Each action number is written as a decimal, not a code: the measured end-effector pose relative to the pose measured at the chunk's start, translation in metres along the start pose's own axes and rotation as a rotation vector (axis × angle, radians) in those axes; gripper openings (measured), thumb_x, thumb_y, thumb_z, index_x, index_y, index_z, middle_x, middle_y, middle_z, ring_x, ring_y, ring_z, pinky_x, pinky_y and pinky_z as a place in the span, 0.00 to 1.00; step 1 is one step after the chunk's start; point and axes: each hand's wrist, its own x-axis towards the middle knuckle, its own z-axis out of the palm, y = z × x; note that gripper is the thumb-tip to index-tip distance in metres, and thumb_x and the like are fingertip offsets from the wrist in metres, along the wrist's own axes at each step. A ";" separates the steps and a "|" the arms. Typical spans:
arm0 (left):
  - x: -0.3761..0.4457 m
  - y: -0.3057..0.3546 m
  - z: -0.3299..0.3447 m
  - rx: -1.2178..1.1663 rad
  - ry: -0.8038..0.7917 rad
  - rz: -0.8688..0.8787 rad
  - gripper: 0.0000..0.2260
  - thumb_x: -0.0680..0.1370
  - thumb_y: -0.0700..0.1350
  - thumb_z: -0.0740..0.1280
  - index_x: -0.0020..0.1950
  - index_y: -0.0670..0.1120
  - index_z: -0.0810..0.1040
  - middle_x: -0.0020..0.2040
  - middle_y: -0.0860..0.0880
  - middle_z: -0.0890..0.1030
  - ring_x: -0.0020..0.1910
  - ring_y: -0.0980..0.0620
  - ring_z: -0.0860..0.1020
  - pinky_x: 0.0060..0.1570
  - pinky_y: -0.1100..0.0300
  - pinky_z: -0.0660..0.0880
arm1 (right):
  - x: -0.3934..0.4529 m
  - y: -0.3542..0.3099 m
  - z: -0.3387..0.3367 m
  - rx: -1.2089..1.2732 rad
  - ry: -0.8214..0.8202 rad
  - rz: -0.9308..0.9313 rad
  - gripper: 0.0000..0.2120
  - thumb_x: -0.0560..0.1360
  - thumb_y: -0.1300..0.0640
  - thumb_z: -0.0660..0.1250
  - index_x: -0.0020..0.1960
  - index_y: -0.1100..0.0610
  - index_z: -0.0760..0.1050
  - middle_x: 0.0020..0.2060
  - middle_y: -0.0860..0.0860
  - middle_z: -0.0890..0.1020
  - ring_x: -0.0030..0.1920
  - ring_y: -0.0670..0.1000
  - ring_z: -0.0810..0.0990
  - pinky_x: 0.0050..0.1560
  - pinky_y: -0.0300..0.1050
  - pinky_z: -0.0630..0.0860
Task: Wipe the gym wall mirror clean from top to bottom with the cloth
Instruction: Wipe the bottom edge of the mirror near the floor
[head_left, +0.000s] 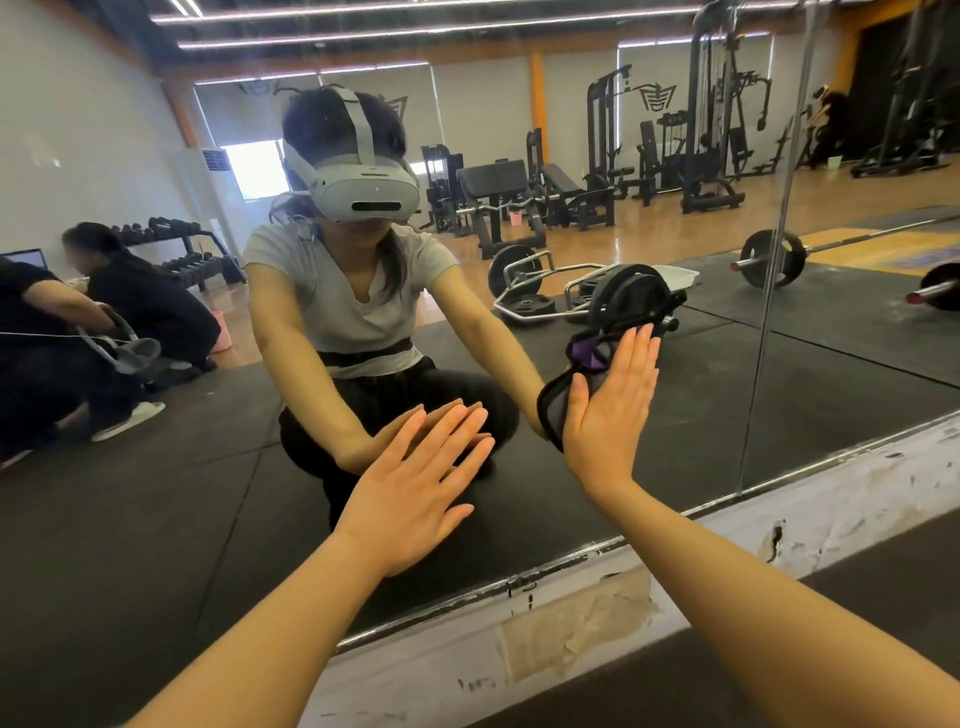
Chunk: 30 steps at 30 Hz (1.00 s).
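Observation:
The wall mirror (675, 395) fills most of the view, its lower edge running just above a scuffed white strip. My right hand (613, 410) lies flat with straight fingers, pressing a dark grey and purple cloth (556, 410) against the lower part of the glass. The cloth bunches out to the left of and above my palm. My left hand (415, 483) rests flat on the mirror lower and to the left, fingers spread and straight. My own crouching reflection faces me in the glass.
A chipped white wall strip (571, 618) with peeling tape runs under the mirror; black rubber floor (779, 675) lies below it. A vertical mirror seam (763, 332) stands to the right. Reflected behind me are gym machines, barbells, and people crouching at the left.

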 end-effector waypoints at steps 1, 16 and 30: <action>0.000 0.000 0.001 0.011 -0.003 -0.004 0.34 0.79 0.60 0.64 0.80 0.46 0.59 0.82 0.41 0.48 0.81 0.41 0.45 0.77 0.44 0.38 | -0.004 0.002 0.001 -0.003 -0.004 0.012 0.33 0.82 0.48 0.53 0.80 0.65 0.49 0.80 0.60 0.51 0.80 0.58 0.48 0.79 0.50 0.43; 0.000 0.004 0.012 0.038 0.026 -0.014 0.36 0.78 0.60 0.65 0.80 0.46 0.59 0.81 0.41 0.48 0.80 0.40 0.47 0.77 0.42 0.39 | -0.142 0.049 0.011 0.017 -0.267 0.495 0.44 0.77 0.37 0.52 0.79 0.61 0.37 0.80 0.57 0.41 0.81 0.56 0.41 0.79 0.53 0.46; 0.002 0.009 0.015 0.067 0.035 -0.046 0.35 0.78 0.61 0.64 0.80 0.46 0.60 0.81 0.41 0.50 0.80 0.40 0.47 0.77 0.40 0.43 | -0.014 0.025 0.006 0.103 0.090 0.401 0.39 0.80 0.37 0.46 0.81 0.63 0.47 0.81 0.60 0.48 0.81 0.58 0.46 0.78 0.50 0.43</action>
